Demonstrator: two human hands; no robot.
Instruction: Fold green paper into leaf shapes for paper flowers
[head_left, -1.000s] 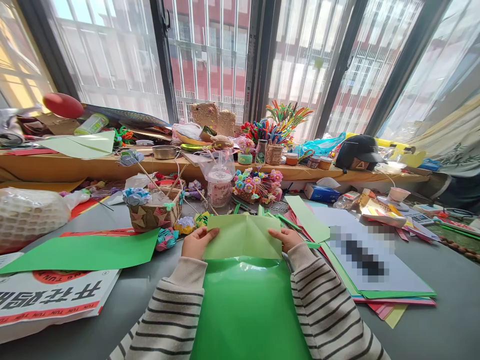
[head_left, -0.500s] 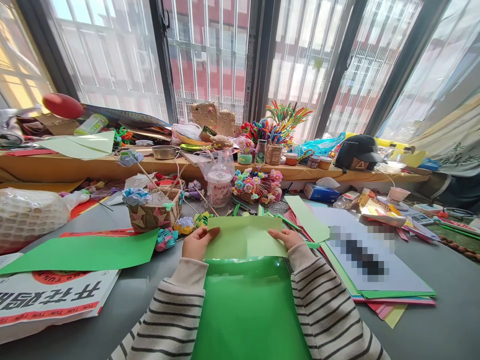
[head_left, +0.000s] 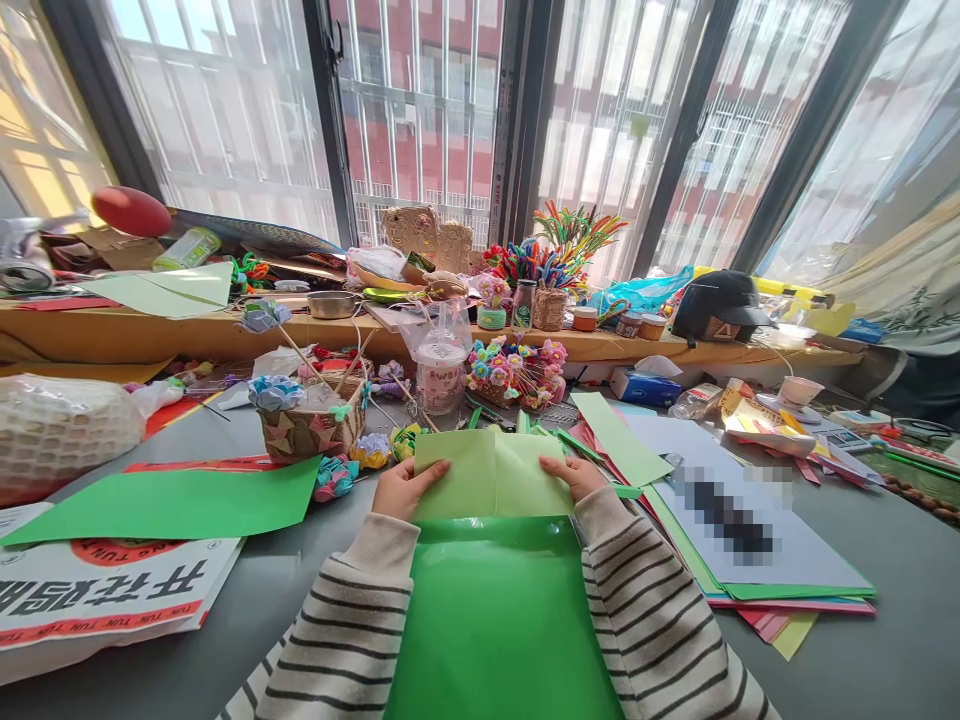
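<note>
A light green sheet of paper (head_left: pixel 491 490) with a crease down its middle is stretched between my hands. My left hand (head_left: pixel 405 487) pinches its left end, thumb on top. At the right end, my right hand (head_left: pixel 576 476) grips it the same way; the fingers under the paper are hidden. Just below the sheet a shiny green surface (head_left: pixel 502 620) runs toward me between my striped sleeves. Green paper scraps (head_left: pixel 525 420) lie beyond the sheet's far edge.
On the left are a green sheet (head_left: pixel 172 500), a printed white bag (head_left: pixel 112 610) and a basket of paper flowers (head_left: pixel 311 430). A lidded cup (head_left: pixel 440 375) and crochet-like flowers (head_left: pixel 517 370) stand ahead. Stacked coloured paper (head_left: pixel 795 540) is on the right, below a cluttered ledge (head_left: pixel 360 335).
Both hands still hold the light green paper. Its crease now shows more plainly as a shallow fold, and my left thumb reaches slightly further in over the sheet. The view has shifted slightly.
</note>
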